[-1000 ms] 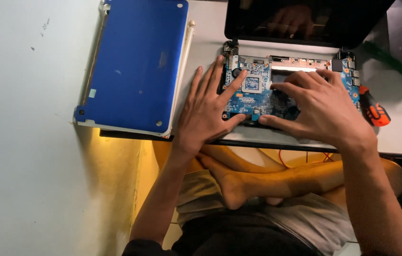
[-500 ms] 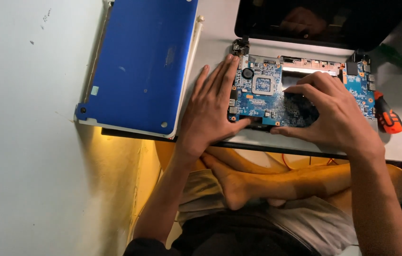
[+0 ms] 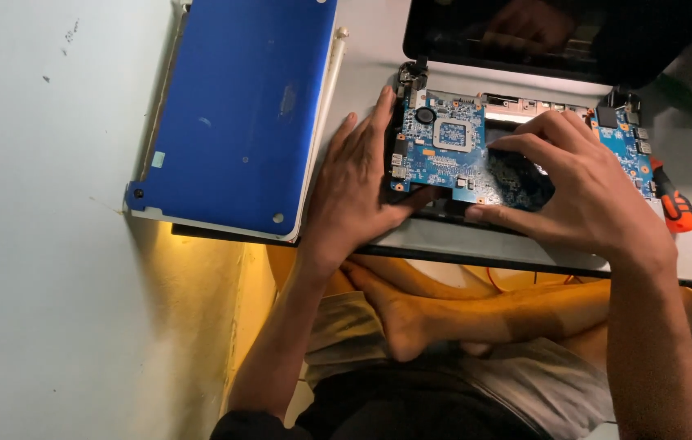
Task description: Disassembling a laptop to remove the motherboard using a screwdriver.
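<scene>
- Now we rest our left hand (image 3: 358,191) flat on the desk, fingers spread and released, the thumb touching the lower left edge of the blue circuit board (image 3: 452,155).
- Our right hand (image 3: 578,191) pinches that board, fingertips on top and thumb under its near edge.
- It sits in the open laptop base (image 3: 460,236), between our hands.
- Just beyond our left fingers lies a blue cover (image 3: 240,114); an orange screwdriver (image 3: 674,204) lies beside our right hand.
</scene>
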